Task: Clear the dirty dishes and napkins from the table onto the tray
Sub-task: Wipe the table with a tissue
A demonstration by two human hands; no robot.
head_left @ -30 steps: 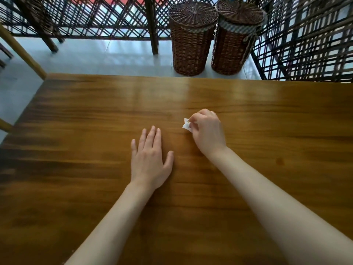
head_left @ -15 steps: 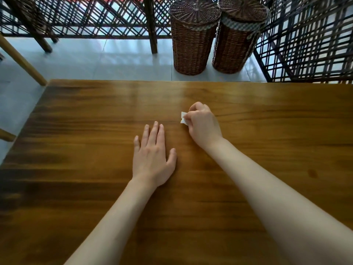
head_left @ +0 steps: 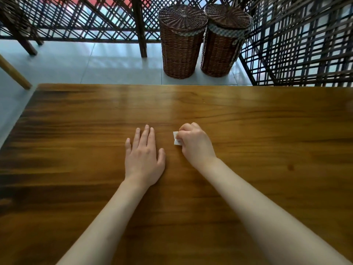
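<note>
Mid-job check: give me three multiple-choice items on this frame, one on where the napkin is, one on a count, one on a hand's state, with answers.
1. Where is the white napkin?
A. In the right hand
B. Under the left hand
C. On a basket lid

2. How many wicker baskets stand beyond the table?
A. One
B. Two
C. Three

3. How is the left hand?
A. Gripping the napkin
B. Flat on the table, fingers straight
C. Raised in a fist

Answers: 1 A, the right hand's curled fingers pinch it, with its white edge poking out; 2 B, two lidded baskets stand side by side on the floor; 3 B, its palm lies down on the wood and holds nothing.
</note>
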